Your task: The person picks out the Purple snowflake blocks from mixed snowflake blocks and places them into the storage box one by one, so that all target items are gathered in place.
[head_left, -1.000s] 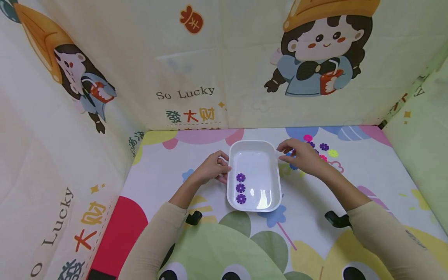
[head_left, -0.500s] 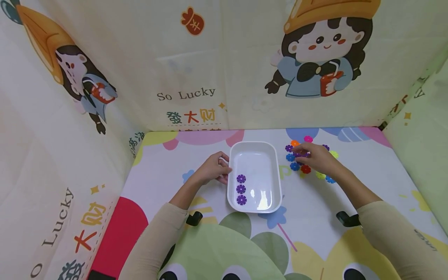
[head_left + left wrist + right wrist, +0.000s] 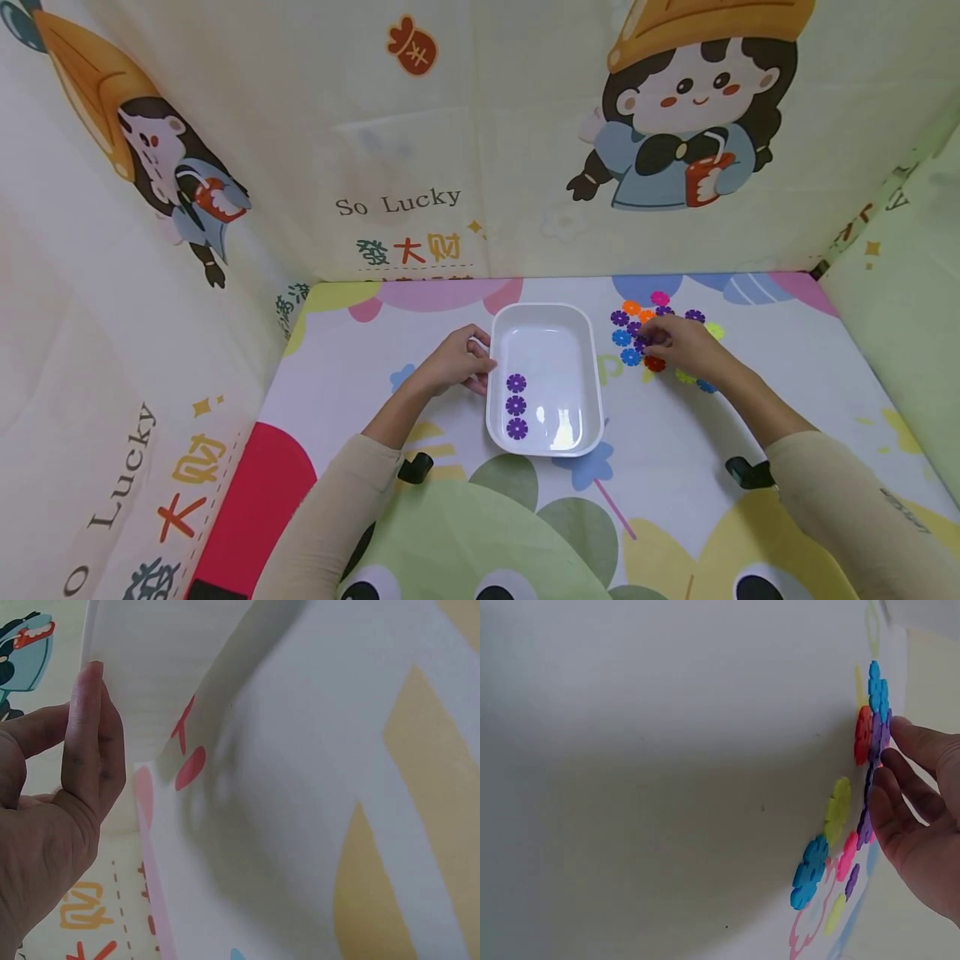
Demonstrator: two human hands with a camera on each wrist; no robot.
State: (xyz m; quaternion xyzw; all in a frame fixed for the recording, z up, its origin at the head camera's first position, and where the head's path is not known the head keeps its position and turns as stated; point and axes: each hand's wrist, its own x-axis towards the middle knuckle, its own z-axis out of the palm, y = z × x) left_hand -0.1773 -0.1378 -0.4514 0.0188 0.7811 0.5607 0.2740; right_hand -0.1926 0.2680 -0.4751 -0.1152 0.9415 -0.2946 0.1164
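A white rectangular tray stands on the table, with three purple flower-shaped plastic pieces in a column at its left side. My left hand grips the tray's left edge; in the left wrist view its fingertips meet the tray wall. Right of the tray lies a loose cluster of flower pieces in purple, blue, orange, red, pink and yellow. My right hand is over this cluster, thumb and fingers apart, tips right at the purple pieces. The hand hides some of them in the head view.
At the cluster's near edge are a red piece and a blue piece. The table has a cartoon-printed cover. Printed cloth walls stand behind and on both sides.
My right hand has moved from beside the tray's right rim to the flower pieces, shifting slightly right lately. My left hand, the tray and its three purple pieces keep their places.
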